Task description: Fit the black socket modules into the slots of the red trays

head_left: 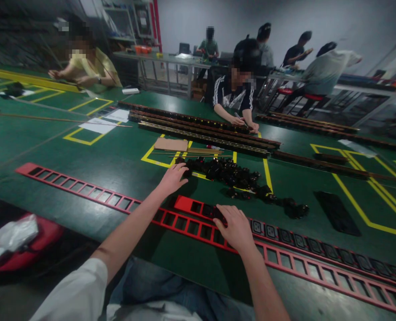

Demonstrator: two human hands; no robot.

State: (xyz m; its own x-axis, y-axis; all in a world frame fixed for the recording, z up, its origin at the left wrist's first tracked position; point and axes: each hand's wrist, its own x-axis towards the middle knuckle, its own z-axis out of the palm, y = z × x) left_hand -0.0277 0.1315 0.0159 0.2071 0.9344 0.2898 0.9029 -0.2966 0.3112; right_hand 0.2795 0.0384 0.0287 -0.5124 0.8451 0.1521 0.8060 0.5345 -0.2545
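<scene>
My left hand [173, 179] reaches to the near left end of a heap of small black socket modules [222, 171]. Its thumb stands apart from the other fingers, and no held thing shows. My right hand [235, 226] lies over the rear red slotted strip [184, 203], fingers and thumb closed about a black socket module [219, 217] near the strip's left end. Part of that module is hidden by the hand. To the right, several black sockets [285, 236] sit in the strip's openings. A longer red strip [114, 197] with open slots runs along the table's near edge.
Dark long rails [201, 127] cross the green table [37, 142]. A cardboard piece [171, 144] and thin sticks lie behind the heap. A black flat slab [338, 213] lies at right. Across the table, a person [234, 96] holds a pen; another person [92, 67] sits at left.
</scene>
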